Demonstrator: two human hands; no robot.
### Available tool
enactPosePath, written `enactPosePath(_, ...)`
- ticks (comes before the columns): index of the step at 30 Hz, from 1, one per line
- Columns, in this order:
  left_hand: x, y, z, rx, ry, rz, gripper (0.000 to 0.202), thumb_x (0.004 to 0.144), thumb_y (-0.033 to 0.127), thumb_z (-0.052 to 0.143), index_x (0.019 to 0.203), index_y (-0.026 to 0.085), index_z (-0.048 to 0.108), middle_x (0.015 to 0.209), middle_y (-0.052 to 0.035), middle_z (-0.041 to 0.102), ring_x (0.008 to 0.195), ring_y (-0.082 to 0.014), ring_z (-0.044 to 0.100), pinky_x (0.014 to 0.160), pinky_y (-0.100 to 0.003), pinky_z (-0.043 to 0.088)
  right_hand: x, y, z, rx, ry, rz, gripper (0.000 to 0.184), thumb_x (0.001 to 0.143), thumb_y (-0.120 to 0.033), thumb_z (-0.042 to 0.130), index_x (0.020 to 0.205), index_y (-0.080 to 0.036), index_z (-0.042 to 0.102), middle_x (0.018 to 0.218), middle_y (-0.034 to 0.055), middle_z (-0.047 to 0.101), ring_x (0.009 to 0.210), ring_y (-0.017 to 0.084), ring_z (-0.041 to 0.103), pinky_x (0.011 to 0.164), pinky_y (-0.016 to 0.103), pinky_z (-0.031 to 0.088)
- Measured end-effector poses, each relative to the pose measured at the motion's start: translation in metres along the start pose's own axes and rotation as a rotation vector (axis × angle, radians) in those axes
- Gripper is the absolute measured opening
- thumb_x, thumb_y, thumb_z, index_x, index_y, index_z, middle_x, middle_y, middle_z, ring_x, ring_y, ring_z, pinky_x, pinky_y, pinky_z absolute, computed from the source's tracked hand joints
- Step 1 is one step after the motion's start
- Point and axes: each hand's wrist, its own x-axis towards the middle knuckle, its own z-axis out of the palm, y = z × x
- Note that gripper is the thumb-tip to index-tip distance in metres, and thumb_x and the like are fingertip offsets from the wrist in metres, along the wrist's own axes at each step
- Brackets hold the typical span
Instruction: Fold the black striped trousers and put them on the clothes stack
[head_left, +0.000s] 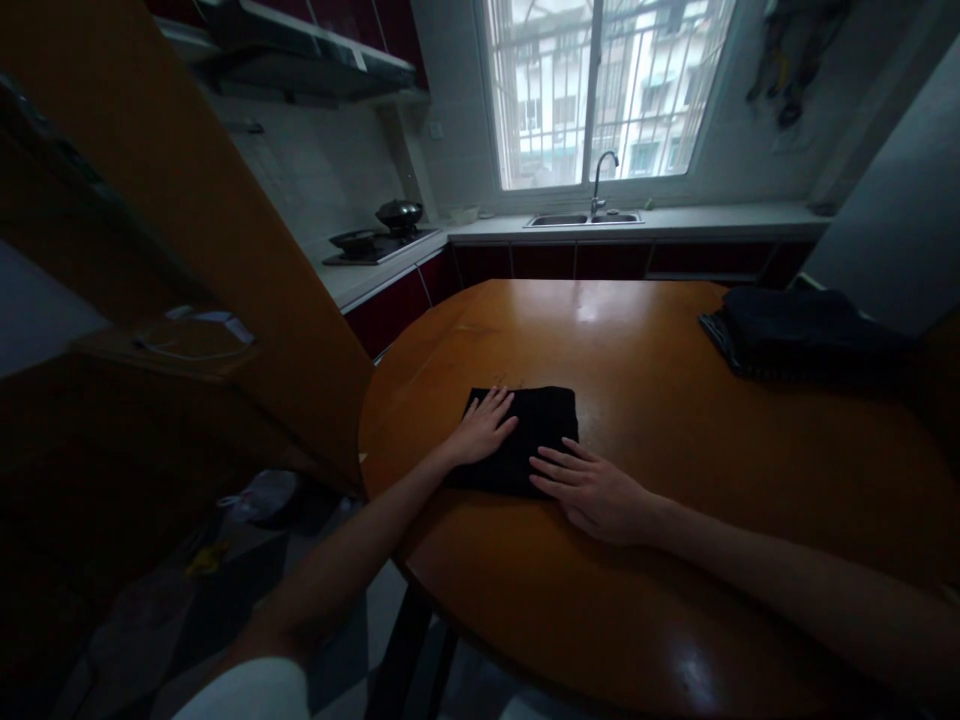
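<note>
A black cloth (541,415), folded into a flat rectangle, lies on the wooden table (645,420) before me. My left hand (484,428) rests on its left part, palm down with the fingers spread. Over the lower right edge of the cloth lies my right hand (589,490), fingers stretched out and slightly apart. Neither hand grips the fabric. What kind of garment or cloth it is, I cannot make out.
A stack of dark folded clothes (810,330) sits at the table's right side. Beyond the table run a counter with a sink (559,220) and a stove with a lidded pan (399,214). A wooden panel (255,220) stands at left.
</note>
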Motion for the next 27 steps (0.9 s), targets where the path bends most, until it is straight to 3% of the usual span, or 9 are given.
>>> enactPosePath(3,-0.001,0.004,-0.009,-0.018,-0.042,-0.016,0.060,0.105,0.049,0.027,0.158,0.022,0.032,0.168,-0.0106,0.018,0.157,-0.0274,0.009,0.123,-0.057,0.010,0.001,-0.007,-0.006,0.119,0.080,0.028,0.045,0.099,-0.027,0.046,0.142,-0.020,0.059,0.148,0.0106,0.056,0.144,0.025,0.043,0.124,0.054,0.021)
enactPosePath(5,-0.006,0.014,-0.013,0.024,-0.053,0.000,0.060,0.104,0.049,0.029,0.157,0.022,0.035,0.167,-0.0113,0.020,0.156,-0.0298,0.009,0.122,-0.060,0.010,0.013,-0.004,-0.009,0.186,0.208,0.128,0.042,0.103,-0.025,0.038,0.133,-0.021,0.066,0.139,0.0087,0.064,0.139,0.022,0.051,0.122,0.051,0.030)
enactPosePath(8,-0.015,0.032,-0.009,0.101,-0.044,0.071,0.063,0.104,0.049,0.029,0.160,0.020,0.029,0.168,-0.0107,0.020,0.156,-0.0296,0.009,0.123,-0.060,0.008,0.044,0.014,-0.010,0.118,0.387,0.347,0.046,0.101,-0.024,0.036,0.140,-0.018,0.061,0.149,0.0106,0.054,0.146,0.023,0.041,0.121,0.049,0.030)
enactPosePath(12,-0.031,0.043,0.003,0.173,-0.032,0.097,0.070,0.104,0.054,0.030,0.162,0.016,0.021,0.169,-0.0115,0.012,0.157,-0.0271,0.007,0.125,-0.054,0.006,0.078,0.047,-0.001,-0.025,0.288,0.530,0.056,0.100,-0.030,0.039,0.152,-0.012,0.046,0.163,0.0145,0.033,0.154,0.026,0.022,0.125,0.051,0.018)
enactPosePath(16,-0.049,0.036,0.004,0.199,-0.052,0.081,0.072,0.104,0.058,0.026,0.162,0.016,0.021,0.169,-0.0097,0.011,0.157,-0.0253,0.006,0.126,-0.052,0.006,0.075,0.080,0.009,0.004,0.179,0.618,0.062,0.102,-0.048,0.035,0.155,-0.015,0.041,0.164,0.0119,0.033,0.154,0.027,0.022,0.124,0.051,0.018)
enactPosePath(20,-0.059,0.026,-0.005,0.157,-0.083,0.052,0.074,0.104,0.062,0.024,0.162,0.016,0.020,0.169,-0.0105,0.009,0.157,-0.0258,0.002,0.125,-0.051,0.007,0.057,0.110,0.009,0.007,0.205,0.738,0.063,0.103,-0.049,0.030,0.154,-0.014,0.042,0.160,0.0145,0.040,0.152,0.028,0.028,0.124,0.052,0.018)
enactPosePath(23,-0.046,0.017,-0.015,0.085,-0.085,0.068,0.075,0.102,0.063,0.027,0.162,0.018,0.022,0.169,-0.0108,0.014,0.157,-0.0260,0.007,0.125,-0.049,0.009,0.050,0.115,0.004,0.023,0.342,0.763,0.061,0.103,-0.046,0.031,0.151,-0.011,0.046,0.158,0.0188,0.042,0.150,0.030,0.031,0.122,0.055,0.023)
enactPosePath(25,-0.026,0.008,-0.021,0.064,-0.006,0.074,0.071,0.103,0.060,0.027,0.161,0.020,0.025,0.168,-0.0097,0.018,0.157,-0.0252,0.010,0.126,-0.048,0.008,0.050,0.103,0.002,0.044,0.460,0.687,0.059,0.103,-0.041,0.032,0.151,-0.011,0.045,0.158,0.0187,0.041,0.151,0.028,0.031,0.122,0.054,0.025)
enactPosePath(27,-0.003,-0.005,-0.024,0.066,0.064,0.025,0.067,0.104,0.056,0.026,0.160,0.020,0.028,0.168,-0.0101,0.019,0.157,-0.0260,0.010,0.125,-0.050,0.006,0.052,0.084,0.002,0.061,0.490,0.549,0.055,0.102,-0.039,0.035,0.152,-0.016,0.046,0.160,0.0150,0.039,0.152,0.026,0.028,0.123,0.054,0.023)
